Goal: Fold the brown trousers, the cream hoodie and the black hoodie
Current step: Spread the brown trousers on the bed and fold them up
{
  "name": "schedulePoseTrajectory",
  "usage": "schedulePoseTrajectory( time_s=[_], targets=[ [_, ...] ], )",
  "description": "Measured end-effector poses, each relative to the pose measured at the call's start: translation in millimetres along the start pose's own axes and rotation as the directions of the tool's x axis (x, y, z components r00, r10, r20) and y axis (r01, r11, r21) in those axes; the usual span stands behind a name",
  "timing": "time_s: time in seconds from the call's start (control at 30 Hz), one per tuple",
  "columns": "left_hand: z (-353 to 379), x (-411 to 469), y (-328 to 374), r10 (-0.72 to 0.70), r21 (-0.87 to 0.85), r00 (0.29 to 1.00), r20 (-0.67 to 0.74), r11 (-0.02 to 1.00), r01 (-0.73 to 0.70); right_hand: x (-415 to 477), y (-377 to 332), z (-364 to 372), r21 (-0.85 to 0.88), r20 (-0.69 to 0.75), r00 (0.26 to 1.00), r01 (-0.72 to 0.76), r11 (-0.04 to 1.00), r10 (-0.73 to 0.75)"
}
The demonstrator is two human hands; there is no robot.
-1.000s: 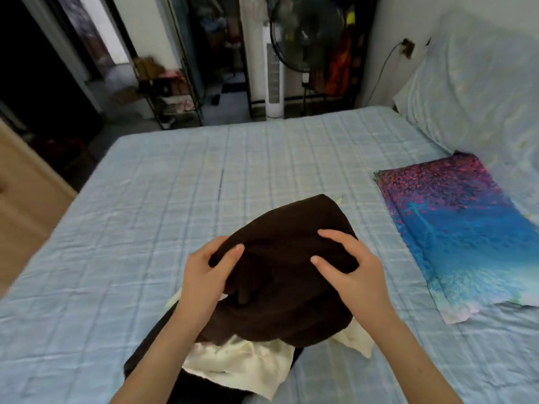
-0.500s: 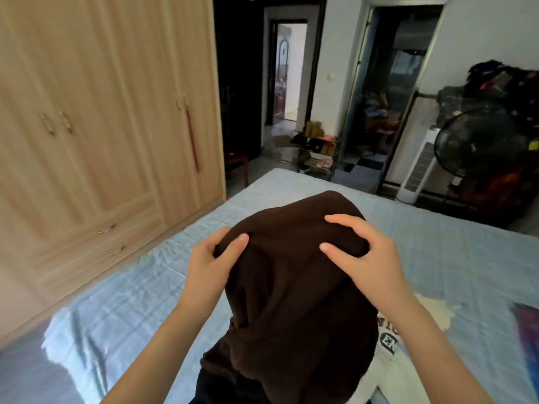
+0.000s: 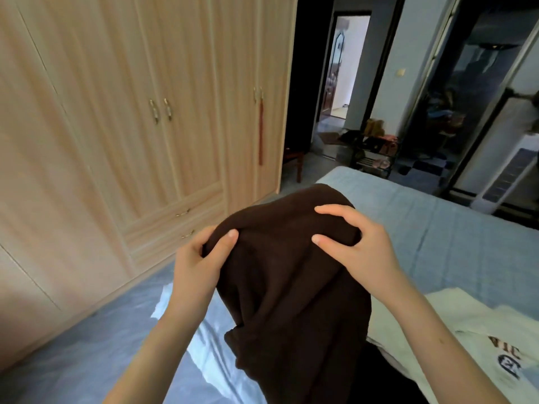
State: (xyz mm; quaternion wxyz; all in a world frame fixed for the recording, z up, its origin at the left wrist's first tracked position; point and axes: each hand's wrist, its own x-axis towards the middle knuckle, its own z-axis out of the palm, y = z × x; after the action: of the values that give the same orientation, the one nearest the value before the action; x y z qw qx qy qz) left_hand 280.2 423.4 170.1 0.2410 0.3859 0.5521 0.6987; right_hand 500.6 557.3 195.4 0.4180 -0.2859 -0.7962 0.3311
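you held the brown trousers (image 3: 291, 287) up over the bed (image 3: 443, 228), right in the middle. your left hand (image 3: 198, 258) gripped the left side of the bunched top, with its fingers (image 3: 201, 237) curled round the cloth and the thumb pressed on top. your right hand (image 3: 358, 249) gripped the right side, fingers bent and clamped on a fold. the trousers hung down between your arms and hid much of the bed behind them. the cream hoodie (image 3: 495, 339) lay on the bed to your right, with dark letters on it. a black cloth (image 3: 379, 380) lay low beside the trousers, but it was too hidden to tell if it was the black hoodie. a big wooden wardrobe (image 3: 145, 112) stood close on your left, doors closed, with a red tassel (image 3: 260, 132) hanging from one handle. past the bed were a shoe rack (image 3: 373, 150) and an open doorway (image 3: 344, 68).
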Motion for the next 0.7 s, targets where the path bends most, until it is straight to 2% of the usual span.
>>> schedulePoseTrajectory(
  time_s=[0.13,0.3,0.47,0.7],
  targets=[
    [-90,29,14,0.014,0.025,0.999,-0.035,1.0,-0.013,34,-32,91,0.046,0.038,0.999,0.01,0.999,-0.012],
    [-153,63,15,0.014,0.07,0.997,-0.079,0.998,-0.008,77,-51,160,0.062,0.086,0.996,0.0,0.998,-0.005],
    [-157,95,-10,0.015,0.115,0.999,-0.046,0.993,-0.009,107,-29,173,0.027,0.087,0.996,-0.035,0.999,0.033],
    [-107,170,-53,0.02,0.143,0.995,0.095,0.989,-0.034,154,31,139,-0.053,0.048,0.99,-0.127,0.99,0.13]
  ],
)
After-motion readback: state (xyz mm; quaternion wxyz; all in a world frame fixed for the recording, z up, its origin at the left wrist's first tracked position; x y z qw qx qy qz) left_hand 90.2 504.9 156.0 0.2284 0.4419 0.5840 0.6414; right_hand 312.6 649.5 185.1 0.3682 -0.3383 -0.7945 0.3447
